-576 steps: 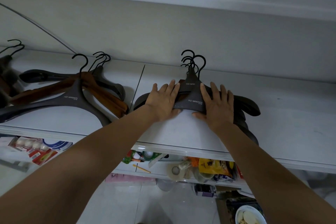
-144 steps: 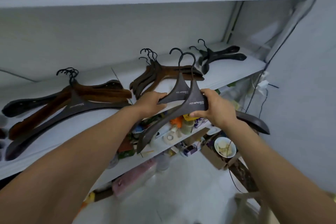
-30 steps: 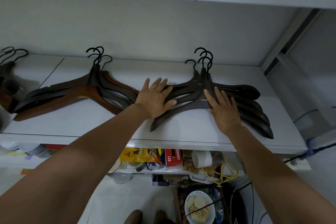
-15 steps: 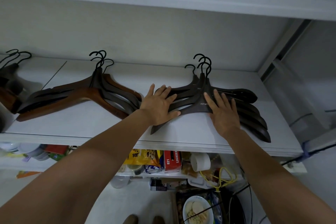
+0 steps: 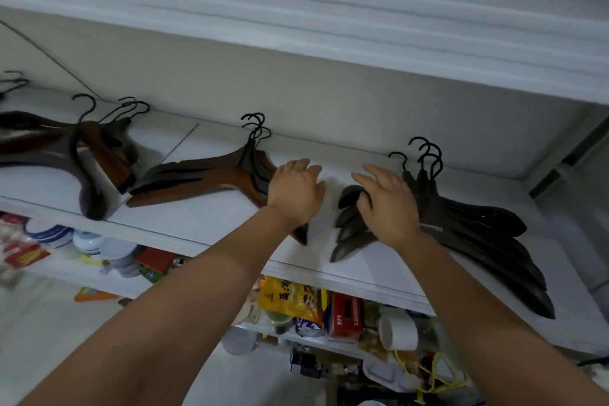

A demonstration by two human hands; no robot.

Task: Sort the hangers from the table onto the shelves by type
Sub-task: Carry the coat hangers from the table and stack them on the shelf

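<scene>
**Hanger piles on the upper shelf [image 5: 197,222], a hand on each**

Three piles of hangers are seen lying flat on the upper shelf, all with the black hooks turned to the back wall. The pile of dark hangers [image 5: 478,231] is placed at the right end; the pile of brown hangers [image 5: 197,176] is placed in the middle; a third, mixed pile [image 5: 108,158] of brown and dark ones is found at the left, partly blurred.

The left hand [image 5: 295,194] is held over the right end of the brown hangers; its fingers are relaxed and only slightly bent, and nothing is gripped by them. Whether the palm really touches the wood cannot be told, because the contact is hidden under the hand.

The right hand [image 5: 389,204] is laid on the left arms of the dark hangers; its fingers are spread and almost straight, resting on top of the pile. No grip around a hanger is shown, though the thumb side is blurred.

A bare strip of the shelf is left between the two hands. Under the shelf, a yellow packet [image 5: 290,298] and a red box [image 5: 344,320] are stored side by side.
</scene>
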